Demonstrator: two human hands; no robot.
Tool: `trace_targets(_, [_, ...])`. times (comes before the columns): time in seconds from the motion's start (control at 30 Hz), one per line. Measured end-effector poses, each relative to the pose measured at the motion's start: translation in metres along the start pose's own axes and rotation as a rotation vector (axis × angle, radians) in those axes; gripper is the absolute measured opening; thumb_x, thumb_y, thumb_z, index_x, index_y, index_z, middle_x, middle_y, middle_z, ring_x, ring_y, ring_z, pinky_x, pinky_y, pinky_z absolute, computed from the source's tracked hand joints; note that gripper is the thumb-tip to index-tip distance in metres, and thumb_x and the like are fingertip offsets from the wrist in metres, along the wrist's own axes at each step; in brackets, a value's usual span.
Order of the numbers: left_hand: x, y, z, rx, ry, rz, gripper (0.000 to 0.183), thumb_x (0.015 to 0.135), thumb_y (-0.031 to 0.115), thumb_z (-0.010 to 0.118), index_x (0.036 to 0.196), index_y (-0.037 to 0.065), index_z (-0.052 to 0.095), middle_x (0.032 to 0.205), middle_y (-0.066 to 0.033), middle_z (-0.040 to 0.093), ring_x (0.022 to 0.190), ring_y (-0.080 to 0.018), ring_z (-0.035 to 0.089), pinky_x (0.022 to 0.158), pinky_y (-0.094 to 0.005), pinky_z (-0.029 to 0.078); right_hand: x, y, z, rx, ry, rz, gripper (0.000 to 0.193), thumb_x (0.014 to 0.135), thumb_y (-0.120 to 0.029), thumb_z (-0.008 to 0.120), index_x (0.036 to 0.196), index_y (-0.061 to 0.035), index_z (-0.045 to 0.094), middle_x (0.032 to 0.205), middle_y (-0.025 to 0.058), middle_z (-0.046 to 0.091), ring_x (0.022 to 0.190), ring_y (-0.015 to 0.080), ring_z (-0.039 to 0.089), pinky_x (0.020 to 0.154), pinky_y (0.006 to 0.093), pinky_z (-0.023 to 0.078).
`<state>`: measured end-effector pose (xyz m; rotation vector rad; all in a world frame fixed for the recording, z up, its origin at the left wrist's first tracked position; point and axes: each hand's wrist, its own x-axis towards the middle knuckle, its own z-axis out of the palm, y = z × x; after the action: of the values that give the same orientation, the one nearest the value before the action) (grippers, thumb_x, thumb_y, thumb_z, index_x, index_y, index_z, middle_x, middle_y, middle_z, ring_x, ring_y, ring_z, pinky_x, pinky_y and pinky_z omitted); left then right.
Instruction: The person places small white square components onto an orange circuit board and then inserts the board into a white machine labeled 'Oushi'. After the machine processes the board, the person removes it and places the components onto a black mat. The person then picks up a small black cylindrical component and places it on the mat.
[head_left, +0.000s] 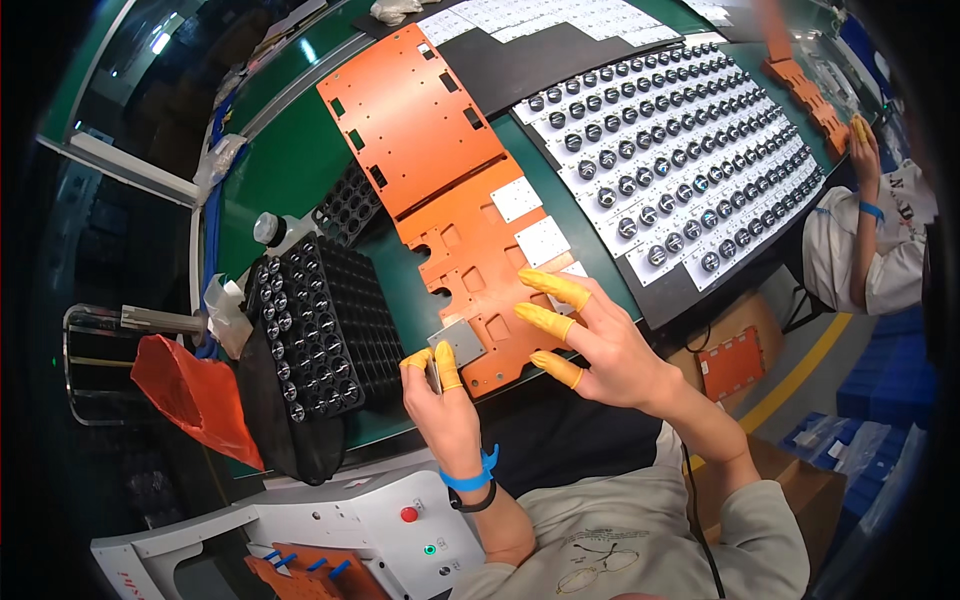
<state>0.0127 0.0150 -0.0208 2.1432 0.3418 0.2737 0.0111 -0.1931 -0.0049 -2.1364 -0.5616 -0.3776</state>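
An orange fixture board [455, 265] with square recesses lies on the bench in front of me, its hinged orange lid [405, 110] folded back. Along its right side sit white square plates [542, 243], each in a recess. My left hand [440, 400], in yellow finger cots, pinches a thin grey piece [433, 376] at the board's near left corner. Next to those fingertips a grey square plate [460, 342] rests on the board. Over the near right edge hovers my right hand [610, 350], fingers spread, partly covering the plates there; I see nothing held in it.
Black trays of round lens-like parts [310, 330] stand at left, beside a capped bottle [268, 228] and a red bag [185, 390]. To the right lies a white panel with rows of black round parts [680, 150]. A co-worker's hand [863, 150] is at far right.
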Motion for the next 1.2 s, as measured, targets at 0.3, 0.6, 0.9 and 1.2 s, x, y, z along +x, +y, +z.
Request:
trace_targets(0.3, [0.006,0.004,-0.002,0.025,-0.146,0.000,0.019,0.095,0.009,0.066,0.099,-0.009,0.062,0.094,-0.0168,0.062,0.083,-0.0303,0.060,0.080,-0.0374,0.048,-0.003,0.001,0.007,0.033,0.006,-0.012,0.047,0.081,-0.007,0.076,0.127,-0.0060,0.064,0.145,0.0168,0.050,0.124,0.0370,0.054,0.101,0.0443,0.048])
trace_targets(0.6, [0.012,-0.003,-0.005,-0.024,-0.202,-0.061,0.021,0.091,0.010,0.069,0.099,-0.009,0.063,0.089,-0.0174,0.062,0.080,-0.0327,0.061,0.076,-0.0380,0.048,0.003,-0.017,0.027,0.082,0.012,-0.148,0.038,0.081,-0.005,0.073,0.119,-0.0007,0.067,0.139,0.0207,0.053,0.123,0.0394,0.054,0.100,0.0474,0.046])
trace_targets(0.9, [-0.011,-0.056,0.000,-0.244,-0.134,0.214,0.043,0.095,0.025,0.069,0.126,-0.002,0.054,0.115,-0.0196,0.061,0.099,-0.0367,0.063,0.086,-0.0406,0.049,0.033,-0.066,0.064,0.257,-0.023,-0.237,0.030,0.083,-0.010,0.074,0.111,-0.0010,0.067,0.131,0.0166,0.058,0.122,0.0364,0.055,0.097,0.0454,0.046])
trace_targets(1.2, [-0.037,-0.050,-0.004,-0.301,0.147,0.334,0.040,0.105,0.035,0.055,0.120,-0.003,0.058,0.101,-0.0098,0.067,0.085,-0.0114,0.062,0.069,-0.0236,0.050,0.126,-0.091,0.124,0.091,0.146,-0.230,0.027,0.084,-0.011,0.073,0.107,-0.0006,0.065,0.104,0.0123,0.061,0.095,0.0305,0.056,0.082,0.0397,0.044])
